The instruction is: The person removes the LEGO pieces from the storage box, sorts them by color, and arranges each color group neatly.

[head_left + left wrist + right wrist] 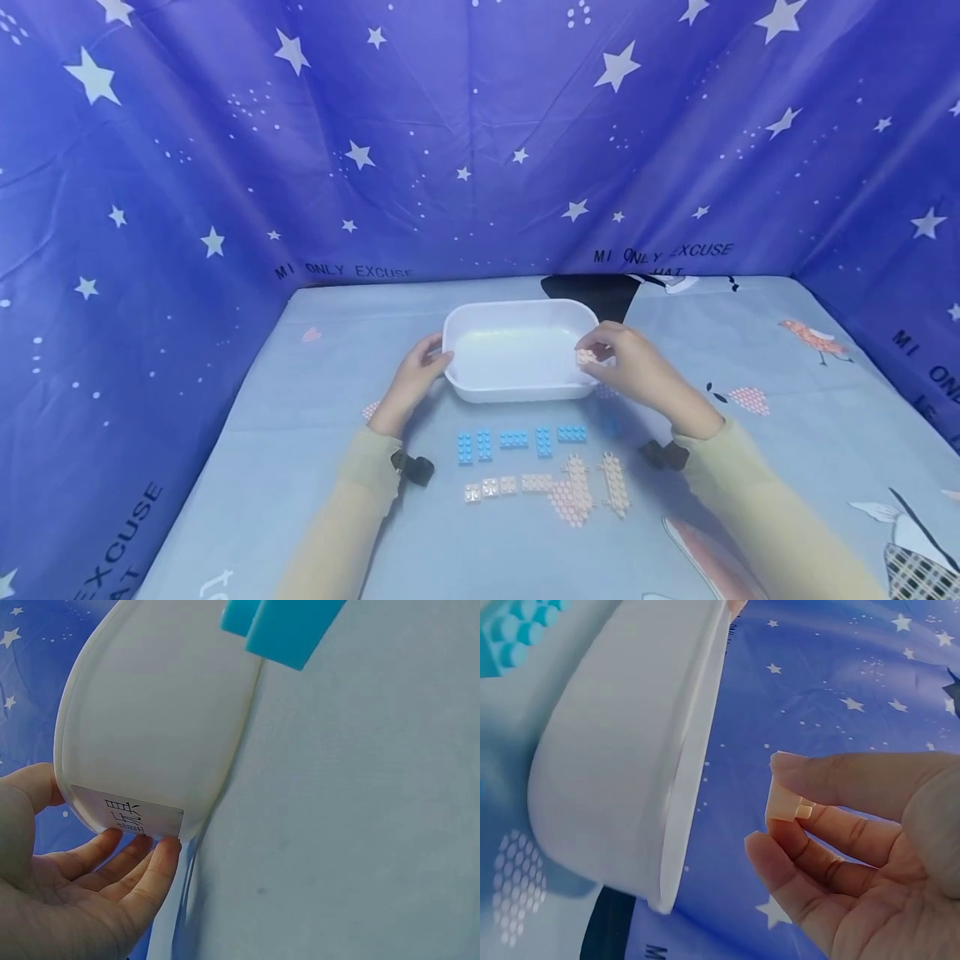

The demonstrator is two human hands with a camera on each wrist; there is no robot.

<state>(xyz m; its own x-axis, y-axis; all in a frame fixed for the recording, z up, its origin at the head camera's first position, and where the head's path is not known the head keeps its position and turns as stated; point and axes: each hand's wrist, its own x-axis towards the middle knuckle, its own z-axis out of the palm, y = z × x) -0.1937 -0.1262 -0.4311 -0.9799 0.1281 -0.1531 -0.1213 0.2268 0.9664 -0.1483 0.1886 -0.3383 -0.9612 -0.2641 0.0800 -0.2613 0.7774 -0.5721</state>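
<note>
A white plastic basin point(517, 393) stands on the cloth-covered table, its inside facing up. At its left end my left hand point(412, 379) grips it, thumb at the rim and fingertips against the outer wall, beside a printed label point(150, 810). My right hand point(637, 367) pinches a small pale pink toy brick point(783, 801) between thumb and fingers, at the basin's right end. In the right wrist view, that brick shows studs and is apart from the basin wall. Several blue toy bricks point(513, 439) lie in a row in front of the basin.
Nearer me lies a row of pale pink bricks point(536, 482), with two long studded pieces with side pins point(615, 485) at its right end. A patterned light blue cloth point(300, 467) covers the table. Purple star-printed curtains point(465, 133) hang behind and at both sides.
</note>
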